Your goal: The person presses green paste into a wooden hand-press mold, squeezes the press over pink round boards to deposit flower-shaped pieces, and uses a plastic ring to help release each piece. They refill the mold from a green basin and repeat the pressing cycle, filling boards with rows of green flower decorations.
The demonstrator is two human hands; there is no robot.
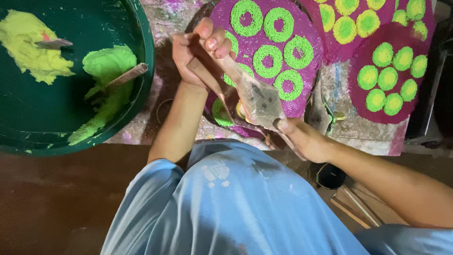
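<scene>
- Large round dark-green plastic tub (141,71), upper left of the frame: it holds a yellow paste heap (33,47) and a bright green paste heap (111,63), each with a flat stick left in it (125,76), probably so the colour stays within reach of the left side. The tub's near and far rims are cut off by the frame edge.
- Magenta granular discs patterned with green rings (278,52), top centre to upper right: laid flat and side by side, overlapping at their edges, so the decorated faces stay up. The upper discs are cropped by the top edge; what they lie on is mostly hidden.
- Pale blue cloth over the person's knee (236,198), lower centre: it blocks the view of the floor below the hands.
- Clear, smeared plastic piping cone (257,97), centre: held slantwise over the nearest disc, wide end toward the upper left, narrow end toward the lower right.
- Left hand (196,49), upper centre: fingers closed on the cone's twisted top, seemingly to press its contents.
- Right hand (302,137), centre right: closed around the cone's lower end, steadying it; the tip itself is hidden behind the fingers.
- Small dark round container (330,175), lower right: contents cannot be made out.
</scene>
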